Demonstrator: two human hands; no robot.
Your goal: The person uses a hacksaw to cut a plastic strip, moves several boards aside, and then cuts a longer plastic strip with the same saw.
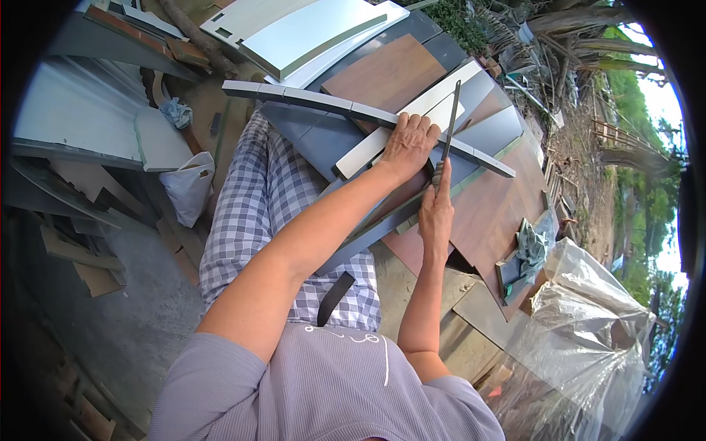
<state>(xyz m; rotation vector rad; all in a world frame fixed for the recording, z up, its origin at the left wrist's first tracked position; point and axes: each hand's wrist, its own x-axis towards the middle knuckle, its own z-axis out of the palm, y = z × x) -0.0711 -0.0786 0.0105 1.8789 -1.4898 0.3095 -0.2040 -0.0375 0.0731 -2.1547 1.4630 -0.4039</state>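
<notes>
A long narrow board strip [316, 100], pale on its edge with dark cross lines, lies across a stack of panels in front of me. My left hand [409, 147] is closed over the strip, fingers curled over its far edge and pressing it down. In my right hand [437, 209] is the handle of a long thin blade [451, 117], its kind too fine to make out. The blade points away from me and crosses the strip just right of my left hand. Beneath lie a cream strip [357, 154], a brown wood-grain panel [401, 70] and dark grey panels [298, 132].
White panels [294, 29] lean at the far side. To the left are a large pale panel [73, 110], a white bag [187, 187] and board offcuts [81, 253]. On the right are a crumpled cloth [533, 250] and clear plastic sheeting [588, 309].
</notes>
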